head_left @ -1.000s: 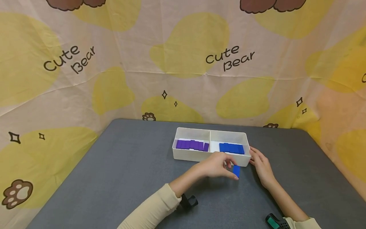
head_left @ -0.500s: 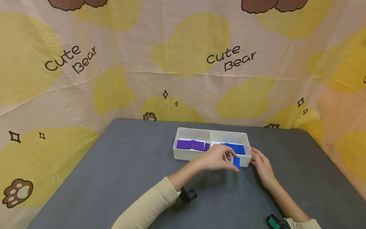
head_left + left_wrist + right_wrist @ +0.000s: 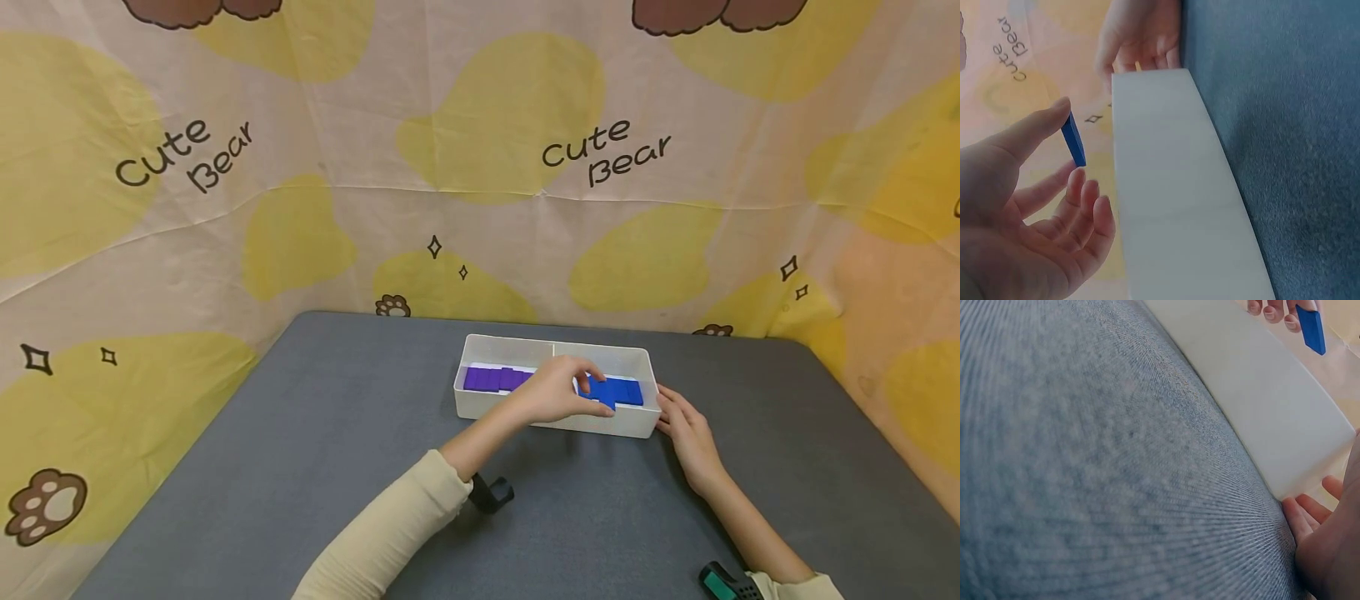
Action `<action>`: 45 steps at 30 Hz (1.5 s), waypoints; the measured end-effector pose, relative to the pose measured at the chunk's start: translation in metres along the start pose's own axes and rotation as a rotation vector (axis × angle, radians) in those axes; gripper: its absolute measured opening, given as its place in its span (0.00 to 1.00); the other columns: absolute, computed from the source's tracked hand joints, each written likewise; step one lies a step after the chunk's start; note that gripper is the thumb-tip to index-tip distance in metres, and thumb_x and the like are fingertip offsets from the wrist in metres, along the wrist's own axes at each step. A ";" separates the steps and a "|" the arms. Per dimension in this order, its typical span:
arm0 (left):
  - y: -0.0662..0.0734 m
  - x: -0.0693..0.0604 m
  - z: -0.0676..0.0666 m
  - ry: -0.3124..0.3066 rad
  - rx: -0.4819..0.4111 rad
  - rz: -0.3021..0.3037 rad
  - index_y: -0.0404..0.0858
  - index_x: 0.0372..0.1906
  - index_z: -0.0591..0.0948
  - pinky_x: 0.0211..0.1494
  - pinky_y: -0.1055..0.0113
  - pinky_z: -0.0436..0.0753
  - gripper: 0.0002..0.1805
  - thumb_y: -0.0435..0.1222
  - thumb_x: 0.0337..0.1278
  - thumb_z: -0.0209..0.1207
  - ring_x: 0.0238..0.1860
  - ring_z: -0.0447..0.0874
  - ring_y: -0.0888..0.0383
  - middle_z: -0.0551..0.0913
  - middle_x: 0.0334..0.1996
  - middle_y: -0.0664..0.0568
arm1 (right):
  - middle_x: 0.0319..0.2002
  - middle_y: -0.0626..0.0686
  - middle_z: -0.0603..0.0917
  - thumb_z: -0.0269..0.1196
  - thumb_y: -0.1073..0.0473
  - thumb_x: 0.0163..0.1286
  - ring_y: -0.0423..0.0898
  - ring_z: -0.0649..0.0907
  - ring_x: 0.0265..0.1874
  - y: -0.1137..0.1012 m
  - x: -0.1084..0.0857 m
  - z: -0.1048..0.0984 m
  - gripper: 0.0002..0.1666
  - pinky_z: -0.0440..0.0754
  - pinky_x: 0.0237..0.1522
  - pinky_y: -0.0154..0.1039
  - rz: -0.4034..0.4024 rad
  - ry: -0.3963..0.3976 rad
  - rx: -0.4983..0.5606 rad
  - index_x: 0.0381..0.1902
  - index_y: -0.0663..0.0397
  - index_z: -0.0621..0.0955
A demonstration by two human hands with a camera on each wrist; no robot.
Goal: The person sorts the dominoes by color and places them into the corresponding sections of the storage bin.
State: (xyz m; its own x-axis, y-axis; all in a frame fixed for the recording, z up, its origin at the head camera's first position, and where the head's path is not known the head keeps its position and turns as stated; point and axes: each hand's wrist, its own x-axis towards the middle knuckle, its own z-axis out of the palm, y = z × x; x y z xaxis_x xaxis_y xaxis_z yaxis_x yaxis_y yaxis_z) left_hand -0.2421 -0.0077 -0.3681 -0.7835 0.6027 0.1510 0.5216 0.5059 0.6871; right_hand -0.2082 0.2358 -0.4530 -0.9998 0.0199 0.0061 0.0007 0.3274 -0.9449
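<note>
My left hand pinches a small flat blue tile between thumb and forefinger; its other fingers curl loosely in the left wrist view. The hand is over the front wall of a white two-part box, at the right compartment. Several blue tiles lie in a row there, partly hidden by the hand. Purple tiles line the left compartment. My right hand rests against the box's right end, its fingertips touching the outer wall low down in the right wrist view.
The box stands on a grey table, towards its back edge. Behind hangs a patterned cloth with yellow blotches and lettering. Dark straps are on both wrists; the right wrist's device shows a green patch.
My left hand has moved from in front of the box up and slightly left, carrying the blue tile over the front wall towards the right compartment. The right hand stays at the box's end.
</note>
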 end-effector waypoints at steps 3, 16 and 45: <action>-0.005 0.005 -0.001 0.026 0.008 -0.024 0.33 0.56 0.87 0.33 0.76 0.70 0.26 0.41 0.54 0.78 0.34 0.73 0.63 0.87 0.38 0.42 | 0.78 0.72 0.64 0.40 0.46 0.89 0.17 0.74 0.43 0.000 0.000 -0.001 0.37 0.74 0.47 0.14 0.007 -0.003 -0.002 0.81 0.69 0.60; -0.024 0.017 -0.002 0.102 0.112 -0.181 0.40 0.57 0.88 0.37 0.71 0.72 0.25 0.44 0.54 0.78 0.41 0.77 0.56 0.85 0.40 0.47 | 0.77 0.73 0.65 0.40 0.46 0.89 0.16 0.74 0.43 0.002 0.000 -0.002 0.37 0.74 0.48 0.14 0.006 -0.003 -0.005 0.81 0.69 0.60; -0.038 0.033 0.012 0.142 0.153 -0.434 0.42 0.53 0.90 0.64 0.58 0.81 0.26 0.41 0.46 0.82 0.72 0.72 0.46 0.82 0.67 0.44 | 0.76 0.73 0.66 0.40 0.48 0.89 0.17 0.75 0.43 0.000 0.000 0.000 0.36 0.74 0.48 0.15 -0.016 0.013 0.004 0.80 0.70 0.62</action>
State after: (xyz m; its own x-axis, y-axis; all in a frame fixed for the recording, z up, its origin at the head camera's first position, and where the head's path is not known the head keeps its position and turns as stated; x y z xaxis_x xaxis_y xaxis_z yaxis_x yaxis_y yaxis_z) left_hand -0.2838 0.0004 -0.3977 -0.9726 0.2313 -0.0236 0.1718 0.7835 0.5972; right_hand -0.2083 0.2358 -0.4529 -0.9993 0.0265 0.0254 -0.0154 0.3240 -0.9459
